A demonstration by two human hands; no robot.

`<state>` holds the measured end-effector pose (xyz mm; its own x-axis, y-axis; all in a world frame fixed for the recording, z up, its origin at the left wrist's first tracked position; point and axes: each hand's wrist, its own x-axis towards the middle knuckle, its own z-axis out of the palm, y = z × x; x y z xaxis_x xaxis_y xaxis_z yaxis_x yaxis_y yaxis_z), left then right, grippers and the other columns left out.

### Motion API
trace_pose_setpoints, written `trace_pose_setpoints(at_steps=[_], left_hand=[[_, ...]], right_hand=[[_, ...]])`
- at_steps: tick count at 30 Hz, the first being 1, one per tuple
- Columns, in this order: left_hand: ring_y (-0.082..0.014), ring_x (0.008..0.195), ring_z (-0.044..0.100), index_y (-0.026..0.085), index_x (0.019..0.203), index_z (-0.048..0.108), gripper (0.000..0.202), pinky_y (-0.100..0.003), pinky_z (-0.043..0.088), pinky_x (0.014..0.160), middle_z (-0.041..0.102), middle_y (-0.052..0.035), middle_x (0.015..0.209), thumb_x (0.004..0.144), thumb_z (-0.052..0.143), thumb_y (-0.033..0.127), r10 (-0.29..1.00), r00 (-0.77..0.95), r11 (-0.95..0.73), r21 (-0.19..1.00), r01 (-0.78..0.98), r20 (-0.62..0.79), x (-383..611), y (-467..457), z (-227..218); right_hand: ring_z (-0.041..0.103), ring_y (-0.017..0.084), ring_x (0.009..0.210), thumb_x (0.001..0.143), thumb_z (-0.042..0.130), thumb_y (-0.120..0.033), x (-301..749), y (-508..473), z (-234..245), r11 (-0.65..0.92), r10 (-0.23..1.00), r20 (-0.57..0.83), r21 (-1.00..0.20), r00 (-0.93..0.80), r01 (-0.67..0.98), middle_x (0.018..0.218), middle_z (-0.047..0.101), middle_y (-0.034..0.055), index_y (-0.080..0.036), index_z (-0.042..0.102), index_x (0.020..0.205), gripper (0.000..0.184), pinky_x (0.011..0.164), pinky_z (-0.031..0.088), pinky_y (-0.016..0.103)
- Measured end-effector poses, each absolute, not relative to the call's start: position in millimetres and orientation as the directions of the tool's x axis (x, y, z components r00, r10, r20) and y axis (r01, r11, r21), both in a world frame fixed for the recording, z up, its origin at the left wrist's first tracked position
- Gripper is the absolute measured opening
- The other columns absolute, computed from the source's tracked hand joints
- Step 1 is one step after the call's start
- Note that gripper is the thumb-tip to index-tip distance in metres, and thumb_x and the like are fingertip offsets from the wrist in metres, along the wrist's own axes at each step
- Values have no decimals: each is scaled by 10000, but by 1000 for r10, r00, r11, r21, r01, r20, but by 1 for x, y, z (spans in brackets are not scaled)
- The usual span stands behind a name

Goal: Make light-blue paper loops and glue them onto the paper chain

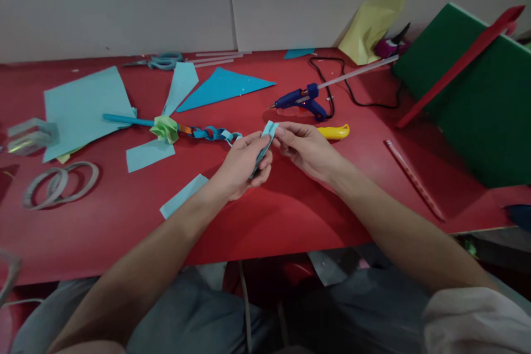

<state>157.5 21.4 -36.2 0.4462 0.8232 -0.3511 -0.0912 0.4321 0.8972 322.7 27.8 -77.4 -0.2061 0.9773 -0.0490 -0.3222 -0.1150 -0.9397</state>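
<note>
Forearms (174,243) extend over a red table (91,227), with a green board (456,105) at right. Left hand (244,166) and right hand (309,146) stand close together near a glue gun (301,99) and yellow cutter (337,133); between them is folded paper (269,130), held by the left thumb and fingers and pinched at its upper end by the right fingertips.

Obstacle beyond right grip (306,148): glue gun (301,99)

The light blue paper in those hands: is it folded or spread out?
Folded: the light blue paper shows as a narrow, creased strip between left hand and right hand.
</note>
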Motion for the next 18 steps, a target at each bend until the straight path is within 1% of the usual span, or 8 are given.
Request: trace_pose_setpoints(at_steps=[4,9,11,14,16,18], left_hand=[[-55,263,344,212,875,531,232,-182,202,325,434,93,496,1083,467,293,823,467,398,915,-64,-325,156,21,-40],[-55,287,376,217,843,518,291,-188,217,335,438,89,518,1091,469,362,839,488,289,957,-22,-242,154,21,-49],[-48,298,374,213,822,512,309,-185,235,348,415,91,521,1098,454,341,852,479,239,971,2,-211,155,20,-50],[-39,304,365,213,750,449,354,-188,244,356,387,89,522,1098,431,276,884,434,169,985,46,-172,157,19,-46],[-36,297,374,216,723,415,375,-196,246,356,394,86,523,1096,430,250,901,408,125,988,87,-150,158,17,-43],[-39,289,396,216,723,424,371,-205,239,353,408,86,522,1093,443,239,908,395,92,987,135,-139,159,16,-39]], right_hand=[[420,95,660,745,912,-573,320,29,-81,-117,974,-40,-931,-221,-347,717,503,-52,-214,719,854,423,569,339,258],[391,100,647,743,908,-611,318,29,-84,-87,977,-10,-929,-211,-361,688,448,-57,-219,658,778,467,573,338,263],[386,102,652,739,912,-609,318,29,-85,-72,980,3,-928,-200,-367,684,436,-57,-220,654,770,469,584,335,265],[367,105,656,751,914,-585,318,28,-85,-51,980,29,-920,-196,-388,682,422,-55,-219,655,755,449,586,318,268],[357,110,663,767,908,-574,318,27,-84,-46,979,37,-917,-200,-395,695,419,-50,-222,666,765,428,585,317,272],[355,118,670,775,901,-580,319,26,-83,-48,978,35,-921,-204,-388,715,423,-44,-230,685,805,413,581,322,278]])
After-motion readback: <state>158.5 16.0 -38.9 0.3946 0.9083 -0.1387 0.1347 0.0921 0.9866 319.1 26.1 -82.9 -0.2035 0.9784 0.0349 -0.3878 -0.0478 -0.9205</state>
